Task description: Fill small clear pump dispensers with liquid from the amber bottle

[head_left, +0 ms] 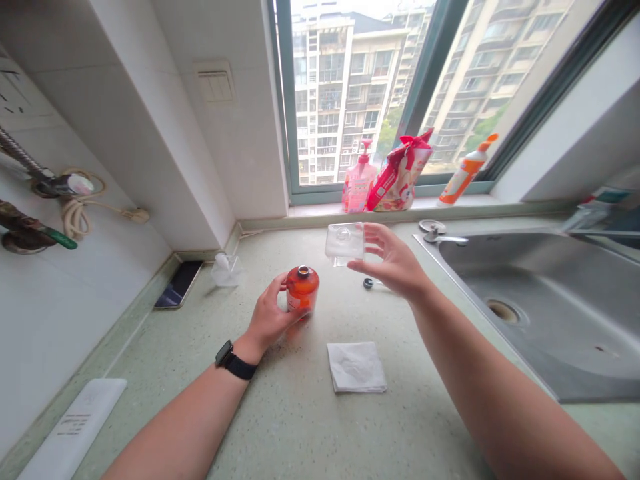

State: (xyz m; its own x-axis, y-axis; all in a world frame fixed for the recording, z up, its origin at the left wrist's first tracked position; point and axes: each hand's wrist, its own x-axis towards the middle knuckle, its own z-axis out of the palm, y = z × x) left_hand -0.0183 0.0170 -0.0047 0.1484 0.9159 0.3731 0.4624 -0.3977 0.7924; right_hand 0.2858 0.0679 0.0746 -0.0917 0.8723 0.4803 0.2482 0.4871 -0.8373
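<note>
Work surface: pale green, speckled countertop (290, 427), with a stainless steel sink (545, 320) set into its right side.

Left hand (270, 317): fingers curled round the left side of a squat, translucent orange-red bottle (303, 283), thumb across its lower front — hold closed on it. Bottle upright, dark-rimmed mouth open and facing up. Position: nearer the back edge of the surface than the front. Cannot tell whether its base bears on the surface. A black smartwatch with a dark band (237, 360) is on the left wrist.

Right hand (395, 260): holds a clear, rectangular, box-like plastic piece (345, 243) by its right end, thumb below, fingers behind and above. Position: near the back edge, right of the bottle and apart from it.

A small black-capped piece with a slim pale stem (368, 283) lies just below the right hand, which partly hides the stem. A folded, square white tissue (357, 367) lies flat, closer to the front edge, right of the bottle.

Left part of surface: a crumpled, translucent white plastic piece (226, 270) towards the back left corner; a dark-screened smartphone (179, 285) along the left edge; a long white printed slab (75, 427) towards the front left corner — its lettering too blurred to read.

Sill beyond the back edge, left to right: pink pump bottle (359, 187), red-and-pink plastic bag (401, 175), orange-and-white squeeze bottle (467, 172).
</note>
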